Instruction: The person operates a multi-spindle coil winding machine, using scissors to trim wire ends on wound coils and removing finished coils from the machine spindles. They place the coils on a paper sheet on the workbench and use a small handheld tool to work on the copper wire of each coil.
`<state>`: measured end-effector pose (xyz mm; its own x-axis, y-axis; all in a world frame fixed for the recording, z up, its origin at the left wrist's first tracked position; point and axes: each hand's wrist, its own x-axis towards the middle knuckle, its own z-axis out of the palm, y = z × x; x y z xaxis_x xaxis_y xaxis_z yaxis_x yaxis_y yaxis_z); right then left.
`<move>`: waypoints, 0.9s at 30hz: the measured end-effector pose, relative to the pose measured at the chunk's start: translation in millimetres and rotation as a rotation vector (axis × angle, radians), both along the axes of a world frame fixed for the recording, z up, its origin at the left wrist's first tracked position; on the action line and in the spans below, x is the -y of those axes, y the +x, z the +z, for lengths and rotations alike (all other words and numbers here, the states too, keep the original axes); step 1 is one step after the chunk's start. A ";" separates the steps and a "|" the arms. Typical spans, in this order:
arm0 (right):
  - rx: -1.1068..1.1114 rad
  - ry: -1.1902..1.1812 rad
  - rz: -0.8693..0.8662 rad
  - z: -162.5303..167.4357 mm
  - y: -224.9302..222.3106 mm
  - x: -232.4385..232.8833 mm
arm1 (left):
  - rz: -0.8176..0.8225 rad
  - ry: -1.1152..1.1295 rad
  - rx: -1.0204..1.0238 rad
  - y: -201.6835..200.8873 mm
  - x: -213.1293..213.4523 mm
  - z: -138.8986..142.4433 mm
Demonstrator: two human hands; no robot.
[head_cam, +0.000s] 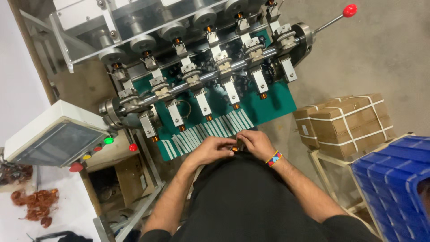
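Both hands pinching small copper-wound coil bobbin [235, 148]: left hand [214, 150], right hand [255, 142], fingertips closed. Judge it light, windings fragile; I'd grip bobbin ends.

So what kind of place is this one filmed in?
Likely a small coil-winding workshop: a multi-spindle metal winding machine on a green plate, tangled copper wire scrap, strapped cardboard boxes, and both hands working a small copper-coloured part.

The small copper-coloured part [234, 148] pinched between both hands is mostly covered by fingers [226, 142], too small to identify. The blue crate [394, 179] runs off the right edge. The winding machine [179, 27] is cropped at top.
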<state>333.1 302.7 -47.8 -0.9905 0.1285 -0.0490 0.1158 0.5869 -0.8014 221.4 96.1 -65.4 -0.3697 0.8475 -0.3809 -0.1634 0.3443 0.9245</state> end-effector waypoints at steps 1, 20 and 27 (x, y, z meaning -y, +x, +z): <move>-0.030 0.068 0.039 4.8 -1.9 -3.2 | -0.087 -0.106 -0.267 3.9 -5.3 1.9; 0.177 0.222 0.100 -97.3 -61.7 -106.4 | 1.028 0.195 0.120 67.1 -47.3 -68.8; -0.006 0.108 0.131 -103.7 -103.3 -86.8 | 1.084 0.149 0.127 91.9 -57.5 -57.8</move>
<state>229.8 389.5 -151.5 -0.9994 0.0020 -0.0356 0.0275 0.6796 -0.7330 313.3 153.6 -123.2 -0.9107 0.1375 -0.3896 -0.4082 -0.1531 0.9000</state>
